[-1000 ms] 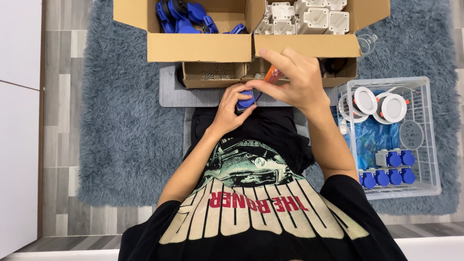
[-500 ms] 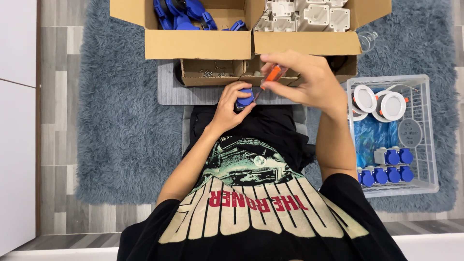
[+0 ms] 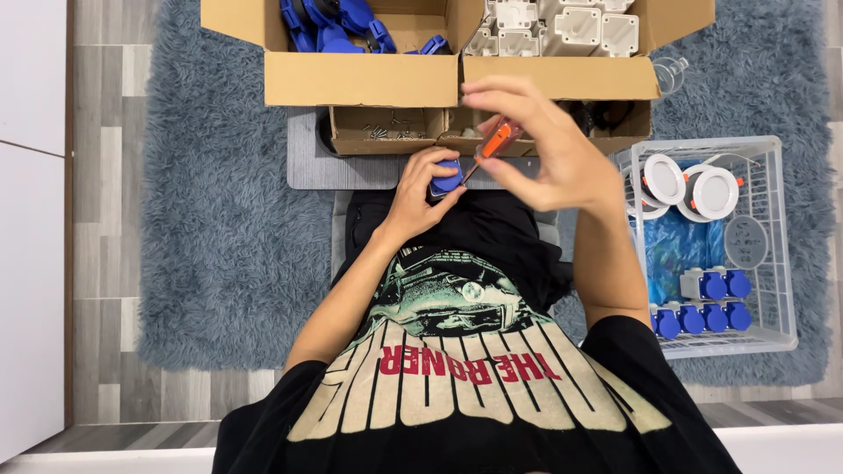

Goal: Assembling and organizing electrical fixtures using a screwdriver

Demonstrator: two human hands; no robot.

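Blue plug part (image 3: 446, 178), small and rounded, gripped in the curled fingers of the left hand (image 3: 420, 195), just above the lap, in front of the grey mat (image 3: 351, 167). Pinched in the fingers of the right hand (image 3: 549, 149): a screwdriver (image 3: 493, 142) with an orange handle, tip slanting down to the blue part. Just beyond both hands, a low brown tray box (image 3: 386, 132) with small screws inside. Behind that, a big open cardboard box (image 3: 364, 79), plain brown flaps, blue parts in the left half, white square housings (image 3: 562, 26) in the right half. To the right, on the blue-grey shaggy rug (image 3: 219, 237), a white wire basket (image 3: 773, 254) with round white lamps, a blue plastic bag and a row of blue-capped pieces.
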